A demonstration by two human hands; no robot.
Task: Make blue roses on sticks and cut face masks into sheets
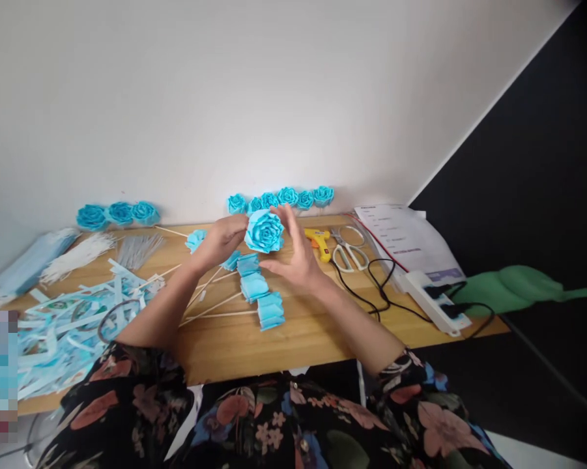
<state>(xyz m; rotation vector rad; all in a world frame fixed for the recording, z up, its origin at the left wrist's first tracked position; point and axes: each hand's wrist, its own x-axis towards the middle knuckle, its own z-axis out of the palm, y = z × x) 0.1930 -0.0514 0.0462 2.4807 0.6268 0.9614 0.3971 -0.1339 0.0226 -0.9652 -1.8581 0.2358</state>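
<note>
A blue paper flower is held up above the desk, its ruffled petals turned toward me. My left hand is closed at the flower's left side, its fingertips partly hidden behind the petals. To the right of the flower, my right hand is open, thumb and fingers spread apart, with the fingertips close to the petals. I cannot tell whether they touch. Below my hands lie several blue paper flowers on thin sticks, one of them a pleated flower nearest me.
Finished blue flowers line the wall. A yellow glue gun and scissors lie to the right, near a white power strip with black cords. Paper scraps cover the left side, beside bundled white strips.
</note>
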